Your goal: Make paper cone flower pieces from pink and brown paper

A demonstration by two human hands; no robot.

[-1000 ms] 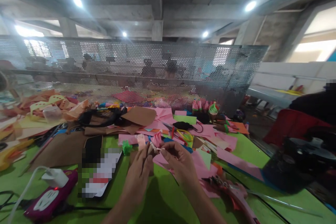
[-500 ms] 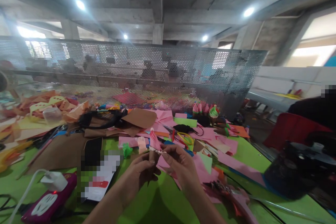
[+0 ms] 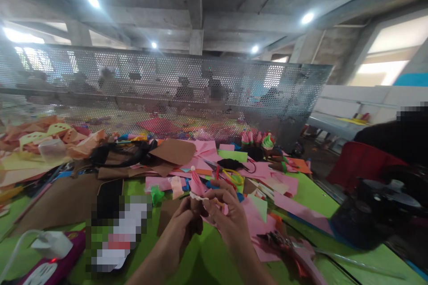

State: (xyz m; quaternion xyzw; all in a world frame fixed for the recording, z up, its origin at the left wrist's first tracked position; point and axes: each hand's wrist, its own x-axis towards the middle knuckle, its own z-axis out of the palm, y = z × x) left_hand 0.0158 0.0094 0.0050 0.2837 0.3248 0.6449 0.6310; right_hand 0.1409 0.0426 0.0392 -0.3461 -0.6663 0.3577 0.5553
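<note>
Between my two hands is a small paper cupcake figure (image 3: 196,183), with a pink swirled top, a pale tip and a brown base. A white scalloped trim (image 3: 198,197) runs round its middle. My left hand (image 3: 183,227) is closed round the brown base from below, hiding most of it. My right hand (image 3: 227,213) pinches at the trim's right side, thumb and fingertips close together. Just left of the figure lie a green plastic-looking piece (image 3: 157,195) and a pale pink scrap (image 3: 177,186).
Pink paper (image 3: 256,213) and brown sheets (image 3: 56,200) litter the green table (image 3: 203,267). Pink-handled pliers (image 3: 284,242) and a dark pot (image 3: 361,222) stand right. A phone (image 3: 110,196) and purple power strip (image 3: 50,271) lie left. Similar figures (image 3: 267,141) stand before a perforated screen (image 3: 160,84).
The camera view has turned slightly right. My right fingers have curled in closer to the white trim, and my left hand has shifted its grip on the brown base.
</note>
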